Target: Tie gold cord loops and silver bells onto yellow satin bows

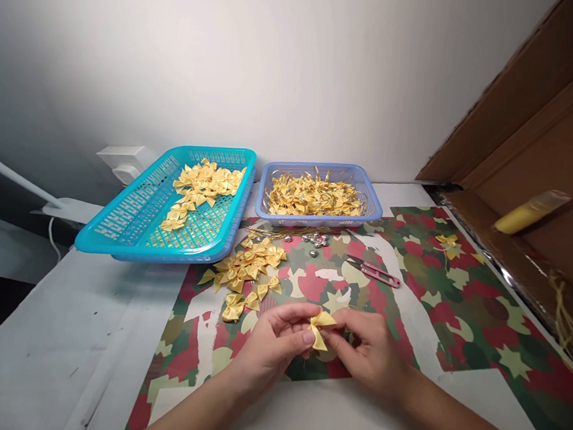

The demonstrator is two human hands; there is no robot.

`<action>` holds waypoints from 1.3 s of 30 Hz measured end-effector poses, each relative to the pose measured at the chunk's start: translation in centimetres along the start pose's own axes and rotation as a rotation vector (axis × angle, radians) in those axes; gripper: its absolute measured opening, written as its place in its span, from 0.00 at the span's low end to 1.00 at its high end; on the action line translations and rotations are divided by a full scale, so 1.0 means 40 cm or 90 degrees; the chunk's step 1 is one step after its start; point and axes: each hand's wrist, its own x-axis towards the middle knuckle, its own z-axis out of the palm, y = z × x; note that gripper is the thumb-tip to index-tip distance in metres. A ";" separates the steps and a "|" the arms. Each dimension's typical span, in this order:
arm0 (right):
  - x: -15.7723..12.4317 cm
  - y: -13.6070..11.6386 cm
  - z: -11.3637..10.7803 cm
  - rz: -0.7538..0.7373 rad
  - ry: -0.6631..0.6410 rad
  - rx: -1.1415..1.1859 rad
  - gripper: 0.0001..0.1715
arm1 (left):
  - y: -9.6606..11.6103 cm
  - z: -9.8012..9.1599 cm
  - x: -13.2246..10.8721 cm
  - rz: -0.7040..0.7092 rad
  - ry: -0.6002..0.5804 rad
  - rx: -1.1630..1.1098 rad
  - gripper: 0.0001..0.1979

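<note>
My left hand and my right hand meet over the patterned mat, both pinched on one small yellow ribbon bow. A loose pile of the same yellow bows lies on the mat just beyond my left hand. Small silver beads and thin gold wires lie further back. Pink thread snips rest closed on the mat beyond my right hand.
A turquoise basket at the back left holds several yellow bows. A pale blue basket beside it holds bows with wires. One bow lies alone at the right. A brown cardboard wall with a yellow tube borders the right side.
</note>
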 end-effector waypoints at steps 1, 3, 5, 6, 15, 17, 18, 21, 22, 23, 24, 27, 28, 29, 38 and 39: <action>-0.001 0.001 0.000 0.000 0.001 0.001 0.10 | -0.001 0.000 0.000 0.002 0.000 -0.001 0.18; -0.002 0.005 0.002 0.002 0.001 0.004 0.10 | -0.002 0.000 0.000 0.003 -0.004 -0.009 0.18; -0.003 0.008 0.004 0.006 0.002 0.016 0.09 | -0.004 -0.001 0.000 -0.003 -0.014 -0.019 0.18; -0.003 0.009 0.004 0.009 0.004 0.025 0.09 | -0.004 -0.001 0.000 -0.008 -0.017 -0.023 0.18; -0.004 0.018 0.018 0.041 0.010 0.096 0.08 | 0.000 0.002 0.001 -0.025 -0.010 -0.030 0.17; -0.005 0.020 0.021 0.042 0.013 0.108 0.08 | 0.000 0.002 0.000 -0.025 -0.009 -0.029 0.17; -0.005 0.021 0.022 0.043 0.016 0.111 0.08 | 0.001 0.003 0.000 -0.026 -0.008 -0.030 0.17; -0.005 0.023 0.025 0.047 0.018 0.121 0.08 | 0.001 0.003 -0.001 -0.028 -0.011 -0.034 0.17; -0.006 0.023 0.026 0.048 0.019 0.127 0.08 | 0.001 0.003 -0.002 -0.027 -0.014 -0.034 0.17; -0.006 0.023 0.027 0.050 0.020 0.133 0.08 | 0.000 0.002 -0.002 -0.026 -0.016 -0.033 0.17; -0.006 0.022 0.028 0.049 0.022 0.139 0.08 | -0.001 0.002 -0.002 -0.027 -0.017 -0.030 0.17; -0.006 0.021 0.034 0.035 0.026 0.170 0.09 | -0.004 -0.001 -0.003 -0.037 -0.022 -0.010 0.18; -0.005 0.020 0.036 0.030 0.026 0.184 0.09 | -0.005 -0.001 -0.003 -0.041 -0.024 -0.003 0.19; -0.005 0.019 0.038 0.025 0.026 0.198 0.09 | -0.005 -0.002 -0.003 -0.044 -0.027 0.003 0.19; -0.005 0.018 0.037 0.065 0.027 0.210 0.08 | -0.005 -0.007 0.000 -0.020 -0.034 0.040 0.19; -0.004 0.018 0.037 0.069 0.026 0.215 0.08 | -0.006 -0.007 0.000 -0.010 -0.032 0.040 0.18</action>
